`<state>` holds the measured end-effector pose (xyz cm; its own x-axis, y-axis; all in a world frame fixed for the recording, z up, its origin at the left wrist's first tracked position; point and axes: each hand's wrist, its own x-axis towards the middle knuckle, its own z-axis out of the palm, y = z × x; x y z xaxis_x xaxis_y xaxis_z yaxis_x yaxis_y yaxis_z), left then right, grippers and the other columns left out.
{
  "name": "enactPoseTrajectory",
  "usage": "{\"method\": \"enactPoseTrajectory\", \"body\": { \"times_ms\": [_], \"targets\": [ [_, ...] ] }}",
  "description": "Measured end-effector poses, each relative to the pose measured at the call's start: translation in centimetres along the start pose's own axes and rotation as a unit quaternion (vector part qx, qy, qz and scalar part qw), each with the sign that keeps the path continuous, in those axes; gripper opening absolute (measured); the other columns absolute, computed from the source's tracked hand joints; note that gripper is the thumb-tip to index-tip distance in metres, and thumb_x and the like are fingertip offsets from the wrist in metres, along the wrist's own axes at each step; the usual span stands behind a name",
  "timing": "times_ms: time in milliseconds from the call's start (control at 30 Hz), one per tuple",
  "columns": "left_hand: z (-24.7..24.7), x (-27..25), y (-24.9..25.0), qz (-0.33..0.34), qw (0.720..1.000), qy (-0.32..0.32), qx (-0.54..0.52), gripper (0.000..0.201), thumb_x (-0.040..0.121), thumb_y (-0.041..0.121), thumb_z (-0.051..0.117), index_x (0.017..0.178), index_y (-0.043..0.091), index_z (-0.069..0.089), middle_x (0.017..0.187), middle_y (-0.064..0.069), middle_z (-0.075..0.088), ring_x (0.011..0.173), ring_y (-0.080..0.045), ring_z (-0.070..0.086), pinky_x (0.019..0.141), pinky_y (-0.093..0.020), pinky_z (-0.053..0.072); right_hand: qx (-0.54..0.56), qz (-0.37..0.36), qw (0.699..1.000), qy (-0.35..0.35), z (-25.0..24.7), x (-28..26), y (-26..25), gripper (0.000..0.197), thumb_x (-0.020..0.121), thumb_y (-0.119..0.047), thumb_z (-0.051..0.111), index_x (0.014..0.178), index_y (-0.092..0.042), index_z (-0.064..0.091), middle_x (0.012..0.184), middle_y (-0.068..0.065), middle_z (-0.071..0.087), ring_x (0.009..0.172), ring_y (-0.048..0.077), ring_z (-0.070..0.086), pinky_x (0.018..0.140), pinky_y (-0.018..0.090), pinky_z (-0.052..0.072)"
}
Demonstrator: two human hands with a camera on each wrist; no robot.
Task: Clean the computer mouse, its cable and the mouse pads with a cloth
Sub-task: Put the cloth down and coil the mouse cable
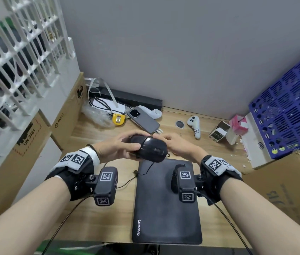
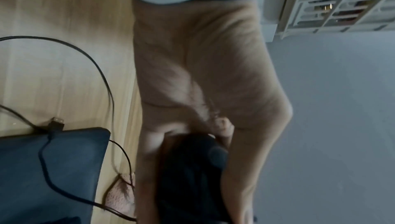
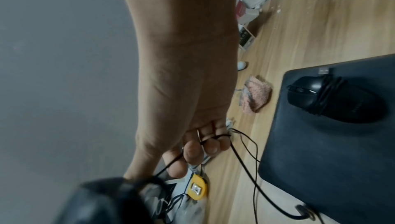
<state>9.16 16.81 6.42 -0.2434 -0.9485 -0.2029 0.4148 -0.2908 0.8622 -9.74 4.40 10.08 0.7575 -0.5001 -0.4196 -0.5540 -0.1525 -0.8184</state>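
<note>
Left hand [image 1: 117, 147] grips a black mouse [image 1: 149, 149] held up over the desk [image 1: 99, 208], just above the far end of the black mouse pad [image 1: 165, 208]. Right hand [image 1: 178, 146] is at the mouse's other side; in the right wrist view its fingertips [image 3: 192, 153] pinch the thin black cable [image 3: 245, 163], which loops down to the desk.

A second mouse [image 3: 333, 100] lies on the pad w/ its cable wound round its body and the USB plug [image 3: 324, 71] by its nose, so prob. that one is finished, though that's a guess. The pink cloth [image 3: 255, 96] sits crumpled on the desk beside the pad, in neither hand. My read: mid-task, cable of the held mouse being wound or sorted; pad(s) likely still to wipe.

Hard to tell: only one pad visible, any other is out of sight. Head view hides the 2nd mouse behind the wrist camera, and the cloth behind the hands. Left wrist view is blurred; mouse there is a dark shape only. Can't judge how clean any surface is.
</note>
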Motion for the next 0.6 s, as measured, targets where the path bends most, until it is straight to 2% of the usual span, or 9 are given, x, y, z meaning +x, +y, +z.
{"method": "enactPoseTrajectory", "body": {
  "times_ms": [67, 100, 133, 233, 300, 400, 500, 533, 600],
  "targets": [
    [0.2, 0.1, 0.3, 0.022, 0.999, 0.026, -0.036, 0.07, 0.062, 0.028, 0.087, 0.122, 0.008, 0.055, 0.118, -0.008, 0.062, 0.103, -0.027, 0.064, 0.076, -0.039, 0.056, 0.008, 0.009, 1.0, -0.006, 0.6, 0.3, 1.2, 0.025, 0.098, -0.006, 0.043, 0.082, 0.009, 0.055, 0.072, 0.011, 0.045, 0.057, 0.008, 0.043, 0.059, 0.018, 0.038],
    [0.3, 0.3, 0.3, 0.031, 0.997, 0.045, -0.047, 0.068, 0.062, 0.03, 0.087, 0.12, 0.01, 0.057, 0.118, -0.008, 0.062, 0.101, -0.027, 0.065, 0.074, -0.038, 0.057, 0.0, 0.011, 1.0, 0.0, 1.1, 0.5, 1.6, 0.023, 0.094, 0.003, 0.039, 0.074, 0.002, 0.051, 0.067, 0.01, 0.045, 0.056, 0.008, 0.044, 0.061, 0.021, 0.039],
    [0.3, 0.5, 0.3, 0.037, 0.995, 0.068, -0.056, 0.061, 0.066, 0.029, 0.085, 0.118, 0.012, 0.058, 0.121, -0.01, 0.06, 0.098, -0.028, 0.066, 0.071, -0.037, 0.057, -0.016, 0.007, 1.0, 0.016, 1.7, 0.8, 2.0, 0.027, 0.093, 0.004, 0.036, 0.071, -0.004, 0.05, 0.062, 0.008, 0.047, 0.053, 0.008, 0.046, 0.06, 0.021, 0.04],
    [0.5, 1.6, 0.1, 0.062, 0.981, 0.16, -0.084, 0.028, 0.09, 0.017, 0.063, 0.118, 0.017, 0.06, 0.132, -0.019, 0.052, 0.091, -0.04, 0.067, 0.066, -0.033, 0.059, -0.026, 0.012, 0.998, 0.056, 3.4, 1.9, 2.4, 0.039, 0.105, -0.019, 0.028, 0.079, -0.009, 0.056, 0.054, 0.003, 0.052, 0.054, 0.014, 0.054, 0.057, 0.018, 0.045],
    [0.4, 2.6, -0.4, 0.073, 0.965, 0.237, -0.088, 0.022, 0.095, 0.011, 0.054, 0.115, 0.017, 0.062, 0.133, -0.021, 0.051, 0.091, -0.044, 0.065, 0.063, -0.031, 0.059, -0.036, 0.02, 0.998, 0.047, 4.3, 2.4, 2.3, 0.039, 0.105, -0.022, 0.028, 0.086, -0.007, 0.059, 0.051, 0.002, 0.052, 0.062, 0.019, 0.06, 0.062, 0.018, 0.045],
    [-0.2, 3.9, -1.5, 0.078, 0.934, 0.344, -0.05, 0.018, 0.095, 0.01, 0.056, 0.107, 0.019, 0.066, 0.131, -0.018, 0.053, 0.098, -0.042, 0.064, 0.063, -0.033, 0.059, -0.065, -0.011, 0.997, 0.025, 5.0, 2.4, 1.9, 0.026, 0.101, -0.018, 0.042, 0.091, -0.004, 0.062, 0.054, 0.001, 0.051, 0.071, 0.02, 0.058, 0.064, 0.023, 0.043],
    [-0.8, 5.0, -2.3, 0.085, 0.901, 0.425, -0.024, 0.015, 0.094, 0.012, 0.059, 0.098, 0.025, 0.066, 0.125, -0.014, 0.055, 0.104, -0.039, 0.062, 0.061, -0.03, 0.059, -0.056, -0.033, 0.998, 0.009, 4.9, 2.2, 2.0, 0.023, 0.099, -0.021, 0.048, 0.093, -0.004, 0.062, 0.069, 0.023, 0.062, 0.075, 0.026, 0.067, 0.055, 0.015, 0.04],
    [-1.1, 5.3, -2.5, 0.09, 0.891, 0.446, -0.015, 0.015, 0.093, 0.012, 0.059, 0.097, 0.026, 0.065, 0.124, -0.012, 0.055, 0.105, -0.037, 0.061, 0.061, -0.031, 0.06, -0.052, -0.031, 0.998, 0.001, 4.7, 2.1, 2.1, 0.024, 0.099, -0.023, 0.048, 0.092, -0.005, 0.061, 0.072, 0.024, 0.064, 0.074, 0.029, 0.069, 0.051, 0.019, 0.04],
    [-1.8, 5.5, -2.7, 0.101, 0.87, 0.483, 0.012, 0.016, 0.092, 0.012, 0.06, 0.1, 0.024, 0.064, 0.121, -0.01, 0.053, 0.106, -0.035, 0.06, 0.065, -0.033, 0.061, -0.028, -0.017, 0.999, -0.016, 4.1, 1.5, 2.1, 0.024, 0.1, -0.026, 0.047, 0.089, -0.008, 0.059, 0.057, 0.011, 0.057, 0.057, 0.029, 0.064, 0.046, 0.026, 0.035]
  ]
}}
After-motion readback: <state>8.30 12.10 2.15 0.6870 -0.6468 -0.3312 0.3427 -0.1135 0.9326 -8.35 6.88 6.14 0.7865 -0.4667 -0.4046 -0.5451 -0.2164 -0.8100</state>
